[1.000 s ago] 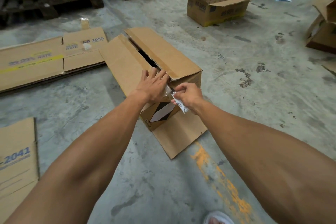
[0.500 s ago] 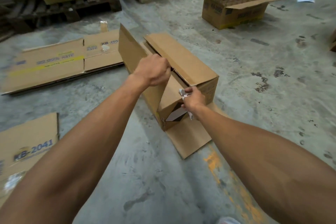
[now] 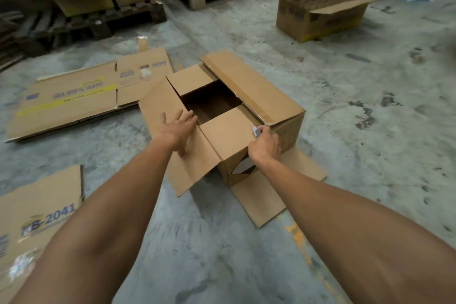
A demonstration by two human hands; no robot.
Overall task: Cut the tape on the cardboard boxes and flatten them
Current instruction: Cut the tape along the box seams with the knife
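Observation:
A brown cardboard box (image 3: 286, 128) stands on the concrete floor in the middle of the view, its top open and its dark inside showing. My left hand (image 3: 176, 129) lies flat, fingers spread, on the wide left flap (image 3: 160, 116), which is folded outward. My right hand (image 3: 264, 144) is closed around a small white cutter (image 3: 256, 131) at the near right corner of the box, beside the short near flap (image 3: 227, 133). The long right flap (image 3: 249, 84) still lies across the top. A bottom flap (image 3: 261, 197) sticks out on the floor toward me.
Flattened boxes lie on the floor at the left (image 3: 74, 96) and near left (image 3: 37, 217). An open box with dividers (image 3: 318, 12) stands at the back right. Pallets with stacked boxes (image 3: 103, 7) line the back. A yellow paint mark (image 3: 301, 242) runs along the floor near me.
My left hand swung the left flap from upright down and outward, then flattened on it. The box's inside is now exposed. My right hand stayed at the near corner with the cutter.

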